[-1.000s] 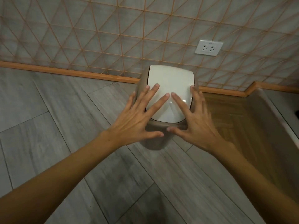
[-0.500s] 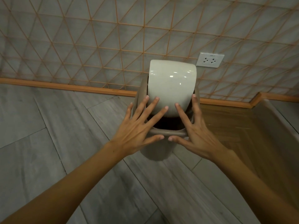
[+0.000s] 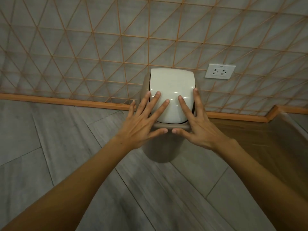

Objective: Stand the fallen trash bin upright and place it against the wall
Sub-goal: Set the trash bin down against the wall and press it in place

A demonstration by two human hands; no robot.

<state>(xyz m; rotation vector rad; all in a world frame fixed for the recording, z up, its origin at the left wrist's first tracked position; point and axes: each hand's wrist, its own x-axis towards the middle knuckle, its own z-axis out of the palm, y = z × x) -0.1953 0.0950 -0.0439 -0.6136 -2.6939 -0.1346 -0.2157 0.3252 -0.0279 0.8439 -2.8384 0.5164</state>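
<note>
Trash bin [image 3: 166, 144] upright on grey plank floor [image 3: 66, 164], close to the wall [image 3: 100, 47]; whether its back touches the wall cannot be told from this angle. Body taupe, tapering downward. Swing lid [image 3: 171, 90] glossy cream, sitting level in the collar, with small light reflections across its middle.

Left hand [image 3: 141, 125]: fingers spread wide and flat, fingertips [image 3: 158, 93] resting on the lid's left part, little finger off to the side of the collar, thumb laid along the near rim [image 3: 171, 126]. Not curled around anything.

Right hand [image 3: 198, 129]: likewise splayed, 1 fingertip on the lid, another along the right edge of the collar, thumb on the near rim. The 2 thumbs point toward each other and nearly meet at the rim's centre. Both hands flat and pressing or steadying, none clamped shut.

Both forearms bare, reaching in from the bottom corners.

Wall tiled grey with orange lines forming triangles. White double socket [image 3: 220, 71] on the wall just right of the bin, above lid level. Orange skirting [image 3: 66, 100] runs along the wall's foot. To the right, a patch of brown wood flooring [image 3: 250, 139].
</note>
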